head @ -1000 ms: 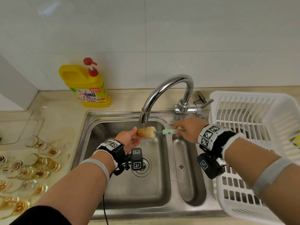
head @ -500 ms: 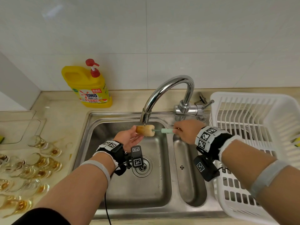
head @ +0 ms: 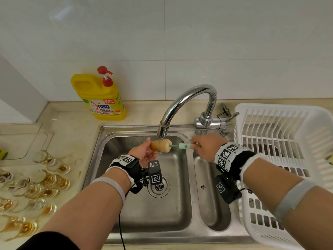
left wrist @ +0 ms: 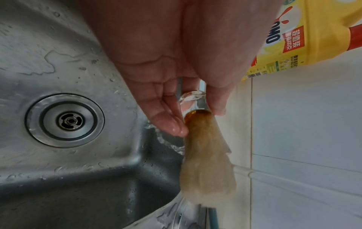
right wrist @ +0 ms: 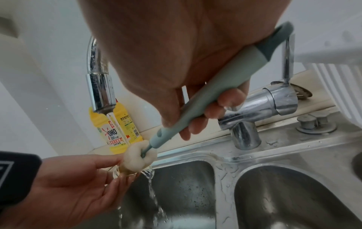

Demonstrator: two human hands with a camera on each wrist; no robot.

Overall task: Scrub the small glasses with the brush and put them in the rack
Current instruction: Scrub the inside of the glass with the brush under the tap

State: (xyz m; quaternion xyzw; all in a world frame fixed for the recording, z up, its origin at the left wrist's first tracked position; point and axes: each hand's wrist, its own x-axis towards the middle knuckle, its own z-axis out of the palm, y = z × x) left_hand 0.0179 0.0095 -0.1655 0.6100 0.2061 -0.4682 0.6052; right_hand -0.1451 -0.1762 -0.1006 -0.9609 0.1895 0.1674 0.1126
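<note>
Under the running tap (head: 163,131), my left hand (head: 144,154) pinches a small glass (left wrist: 201,128) between thumb and fingers, holding it on its side. The brush's tan sponge head (head: 162,145) is pushed into the glass and bulges out of its mouth (right wrist: 139,158). My right hand (head: 205,147) grips the brush's pale green handle (right wrist: 205,99), fingers curled round it. Water runs over the glass into the sink. Several dirty small glasses (head: 45,179) with amber residue lie on the counter at the left. The white rack (head: 281,134) stands at the right.
A steel double sink (head: 144,213) lies below both hands, with its drain (head: 158,185) just under the left wrist. A yellow soap bottle (head: 100,94) stands at the back left by the wall. The tap lever (head: 232,116) points toward the rack.
My right hand and the brush have edged slightly left toward the glass. The left hand stays under the tap with the glass.
</note>
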